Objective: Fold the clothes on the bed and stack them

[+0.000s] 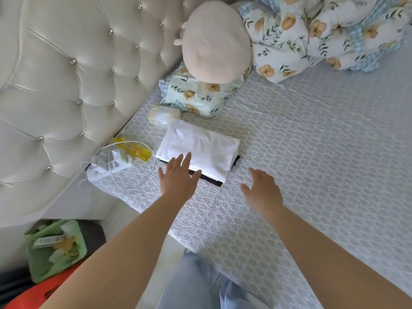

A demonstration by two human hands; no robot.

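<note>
1. Folded white garment (198,148) atop a dark folded garment (214,181), stacked near the bed's head end, just beside the floral pillow (196,99); long axis running diagonally, from upper left toward lower right.
2. Left hand (178,175) flat and spread, fingertips over the stack's near edge, gripping nothing; whether pressing or just above the cloth, unclear.
3. Right hand (263,188) open and relaxed, empty, hovering over bare mattress (312,141), apart from the stack's right corner.
4. Stack directly ahead of the left hand, ahead and to the left of the right; left hand plainly nearer for any squaring or patting.
5. Around: tufted headboard (66,85), round plush cushion (214,41), bunched floral quilt (323,30), yellow bottle (133,150) and white power strip (107,168) by the edge, green basket (55,248) on the floor.
6. Likely stage: stacking done or nearly so.
</note>
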